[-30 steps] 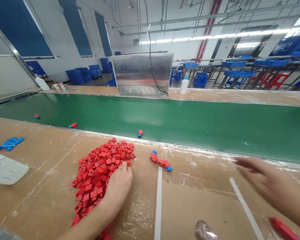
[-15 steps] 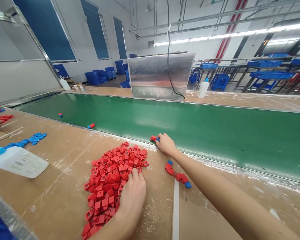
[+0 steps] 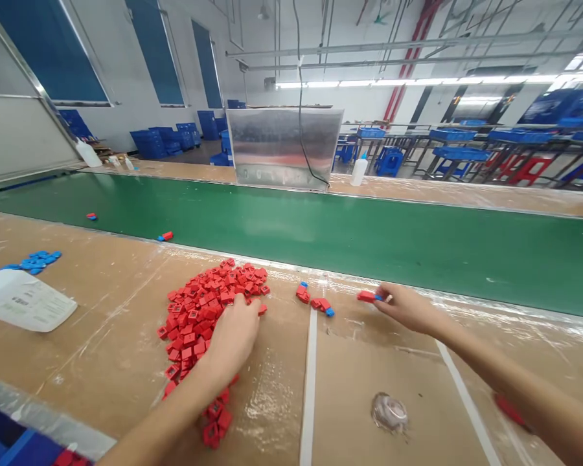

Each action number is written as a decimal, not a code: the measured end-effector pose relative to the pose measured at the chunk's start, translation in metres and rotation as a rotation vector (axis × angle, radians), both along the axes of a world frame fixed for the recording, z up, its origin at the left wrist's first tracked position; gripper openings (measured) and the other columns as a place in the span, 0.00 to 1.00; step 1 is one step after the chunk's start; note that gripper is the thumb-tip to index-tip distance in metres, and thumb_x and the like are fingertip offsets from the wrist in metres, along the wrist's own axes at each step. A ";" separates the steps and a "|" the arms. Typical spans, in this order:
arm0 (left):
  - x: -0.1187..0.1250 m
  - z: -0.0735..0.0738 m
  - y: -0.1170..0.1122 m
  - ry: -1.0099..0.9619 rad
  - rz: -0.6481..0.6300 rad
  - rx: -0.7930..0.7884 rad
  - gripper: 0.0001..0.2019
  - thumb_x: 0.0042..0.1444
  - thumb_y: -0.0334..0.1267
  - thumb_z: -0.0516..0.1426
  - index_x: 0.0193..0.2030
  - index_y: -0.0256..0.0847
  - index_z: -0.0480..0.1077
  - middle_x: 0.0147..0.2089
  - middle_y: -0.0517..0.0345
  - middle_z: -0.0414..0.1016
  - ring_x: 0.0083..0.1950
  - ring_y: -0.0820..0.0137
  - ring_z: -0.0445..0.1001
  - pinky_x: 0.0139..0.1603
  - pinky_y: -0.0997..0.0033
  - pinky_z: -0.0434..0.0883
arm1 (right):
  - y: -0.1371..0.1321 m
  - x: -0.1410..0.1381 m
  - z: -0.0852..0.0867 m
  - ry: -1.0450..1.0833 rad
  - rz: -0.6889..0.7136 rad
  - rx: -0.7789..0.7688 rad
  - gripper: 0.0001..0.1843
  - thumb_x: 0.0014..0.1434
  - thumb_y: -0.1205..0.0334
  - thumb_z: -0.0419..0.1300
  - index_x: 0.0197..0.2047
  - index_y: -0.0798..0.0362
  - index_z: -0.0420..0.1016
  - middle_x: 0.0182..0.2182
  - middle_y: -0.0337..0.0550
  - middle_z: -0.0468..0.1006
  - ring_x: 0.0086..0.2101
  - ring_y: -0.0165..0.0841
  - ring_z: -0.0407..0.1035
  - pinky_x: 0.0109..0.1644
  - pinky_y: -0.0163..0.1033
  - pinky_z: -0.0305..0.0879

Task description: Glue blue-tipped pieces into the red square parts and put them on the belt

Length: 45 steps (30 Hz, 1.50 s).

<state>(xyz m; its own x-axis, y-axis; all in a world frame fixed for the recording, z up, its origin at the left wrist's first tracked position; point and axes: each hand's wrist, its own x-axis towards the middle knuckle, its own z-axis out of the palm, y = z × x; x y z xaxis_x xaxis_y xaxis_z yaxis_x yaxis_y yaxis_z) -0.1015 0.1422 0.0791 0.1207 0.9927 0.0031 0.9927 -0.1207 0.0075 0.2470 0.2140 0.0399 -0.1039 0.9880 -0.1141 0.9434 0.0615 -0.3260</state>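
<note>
A heap of several small red plastic square parts [image 3: 208, 304] lies on the taped cardboard worktop [image 3: 116, 336]. My left hand [image 3: 233, 333] rests on the heap's right edge, its fingers curled into the pieces. My right hand [image 3: 405, 307] pinches a red part with a blue end [image 3: 368, 296] just above the worktop, near the edge of the green conveyor belt [image 3: 369, 239]. Two joined red and blue parts [image 3: 313, 299] lie between my hands.
Two red and blue parts [image 3: 165, 236] ride on the belt at the left. A white bottle [image 3: 24, 301] lies at the left beside loose blue parts [image 3: 34, 261]. A metal box [image 3: 284, 147] stands beyond the belt. A crumpled wrapper [image 3: 389, 411] lies near me.
My right hand has drawn back from the belt's edge with a red and blue part and moved right. My left hand has stayed on the red heap.
</note>
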 end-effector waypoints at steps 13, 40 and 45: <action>0.042 -0.053 -0.076 -0.287 -0.263 -0.213 0.15 0.61 0.26 0.46 0.42 0.42 0.74 0.42 0.51 0.70 0.41 0.62 0.72 0.43 0.64 0.66 | -0.077 0.082 -0.021 0.030 -0.007 0.007 0.25 0.56 0.57 0.59 0.57 0.51 0.69 0.50 0.51 0.73 0.40 0.41 0.73 0.41 0.40 0.66; 0.109 -0.099 -0.135 -1.949 0.169 -0.727 0.16 0.47 0.39 0.70 0.43 0.39 0.76 0.34 0.57 0.77 0.34 0.72 0.72 0.35 0.75 0.71 | -0.147 0.046 -0.024 0.370 -0.101 0.326 0.14 0.66 0.55 0.52 0.50 0.53 0.69 0.42 0.48 0.75 0.39 0.37 0.71 0.43 0.42 0.69; 0.110 -0.096 -0.136 -1.947 0.168 -0.703 0.15 0.48 0.39 0.69 0.43 0.40 0.76 0.35 0.57 0.77 0.35 0.72 0.71 0.34 0.76 0.70 | -0.187 0.025 0.003 0.395 0.016 0.244 0.10 0.67 0.57 0.53 0.47 0.50 0.72 0.43 0.47 0.74 0.38 0.37 0.70 0.42 0.42 0.68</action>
